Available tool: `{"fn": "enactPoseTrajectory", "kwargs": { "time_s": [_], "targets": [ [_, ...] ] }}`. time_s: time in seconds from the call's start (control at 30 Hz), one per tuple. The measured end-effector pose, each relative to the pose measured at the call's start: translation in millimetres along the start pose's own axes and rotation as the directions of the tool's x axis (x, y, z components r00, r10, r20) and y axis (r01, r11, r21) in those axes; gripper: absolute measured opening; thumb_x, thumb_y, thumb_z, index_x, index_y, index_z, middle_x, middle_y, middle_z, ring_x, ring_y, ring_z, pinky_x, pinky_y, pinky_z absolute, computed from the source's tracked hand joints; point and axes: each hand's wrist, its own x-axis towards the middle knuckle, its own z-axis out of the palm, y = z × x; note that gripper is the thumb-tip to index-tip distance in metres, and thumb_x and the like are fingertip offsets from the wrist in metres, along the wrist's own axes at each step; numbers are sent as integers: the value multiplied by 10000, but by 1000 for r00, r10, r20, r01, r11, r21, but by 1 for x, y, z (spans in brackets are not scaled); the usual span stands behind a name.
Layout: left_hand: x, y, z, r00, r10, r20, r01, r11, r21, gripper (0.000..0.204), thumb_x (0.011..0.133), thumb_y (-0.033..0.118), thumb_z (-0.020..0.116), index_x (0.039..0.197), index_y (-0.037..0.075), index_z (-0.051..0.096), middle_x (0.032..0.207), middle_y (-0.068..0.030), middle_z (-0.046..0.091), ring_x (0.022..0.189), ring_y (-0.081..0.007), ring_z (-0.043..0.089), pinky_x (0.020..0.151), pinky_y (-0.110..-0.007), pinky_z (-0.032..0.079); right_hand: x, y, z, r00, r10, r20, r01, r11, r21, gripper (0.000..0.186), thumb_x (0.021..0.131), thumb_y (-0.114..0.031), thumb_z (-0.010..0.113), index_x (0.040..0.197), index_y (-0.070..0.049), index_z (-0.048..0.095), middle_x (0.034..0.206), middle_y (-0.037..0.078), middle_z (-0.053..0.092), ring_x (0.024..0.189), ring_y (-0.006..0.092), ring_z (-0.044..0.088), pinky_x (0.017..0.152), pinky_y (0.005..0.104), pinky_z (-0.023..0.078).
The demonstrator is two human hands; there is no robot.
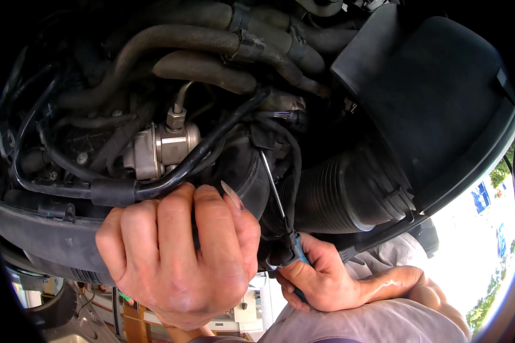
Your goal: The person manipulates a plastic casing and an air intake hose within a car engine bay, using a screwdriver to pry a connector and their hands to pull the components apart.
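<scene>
My left hand (177,251) is closed, knuckles up, just below a black hose (207,150) in the engine bay; what its curled fingers hold, if anything, is hidden. My right hand (320,280) grips the blue and black handle of a screwdriver (274,186). The screwdriver's slim metal shaft angles up to a black plastic part (260,137) beside a dark ribbed intake duct (332,191). A silvery metal fitting (171,146) with a pipe on top sits above my left hand.
Thick hoses (194,40) cross the top of the bay. A black plastic housing (435,86) fills the upper right. A long dark front panel (46,234) runs along the lower left. Bright outdoor ground and greenery show at the far right.
</scene>
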Motion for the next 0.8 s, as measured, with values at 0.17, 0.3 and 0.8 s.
{"fn": "enactPoseTrajectory", "kwargs": {
  "time_s": [0.17, 0.3, 0.8],
  "targets": [
    [4, -3, 2, 1000, -3, -13, 3, 1000, -11, 120, 866, 95, 688, 771, 30, 656, 746, -59, 613, 675, -250, 540, 657, -389, 414, 3, -4, 5, 1000, -7, -21, 7, 1000, 0, 202, 1092, -221, 561, 991, -47, 546, 652, -22, 537, 500, 57, 499, 423, 247, 366],
    [6, -1, 0, 1000, -14, -5, 14, 1000, -21, 124, 859, 95, 694, 762, 30, 651, 746, -59, 615, 667, -254, 538, 655, -389, 413, 6, 4, 4, 999, -26, -38, 25, 999, -33, 198, 1093, -210, 554, 986, -43, 552, 649, -25, 534, 509, 52, 499, 427, 250, 373],
    [-10, -8, -2, 998, -8, -70, 3, 998, -69, 97, 835, 58, 707, 763, 26, 650, 731, -53, 608, 667, -243, 551, 650, -391, 410, 9, 18, 16, 999, -39, -24, 40, 999, 28, 199, 1117, -209, 482, 1026, -38, 530, 675, -3, 531, 504, 67, 496, 429, 240, 390]
  ]
}}
